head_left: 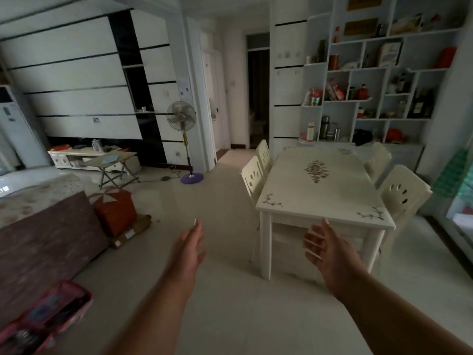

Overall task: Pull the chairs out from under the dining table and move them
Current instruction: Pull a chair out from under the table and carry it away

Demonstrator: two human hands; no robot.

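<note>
Both hands were stretched forward over the pale tiled floor (230, 303), empty and released. The left hand (189, 245) had its fingers straight and together, edge-on to the camera, touching nothing. The right hand (323, 248) was spread wide, palm turned toward the left hand, and it too held nothing.

Just beyond the right hand stood the cream desk (330, 198), with a flower pattern at its middle and sprigs at its near corners. The right hand showed in front of the desk's near end; whether it touched the edge could not be told. Four cream chairs were pushed in at the desk's long sides. Beyond and between the two hands were the near left chair (252, 179) and the far left chair (263, 151). To the right of the right hand were the near right chair (403, 194) and, further off, the far right chair (378, 160). Each visible chair back had small teardrop cut-outs.

Left of the left hand sat a sofa (43, 234) with an orange cushion (115, 208) leaning at its end. Farther ahead of that hand stood a fan (181, 116) on a purple base. Behind the desk, wall shelves (378, 80) held bottles and boxes; their labels were too blurred to read.
</note>
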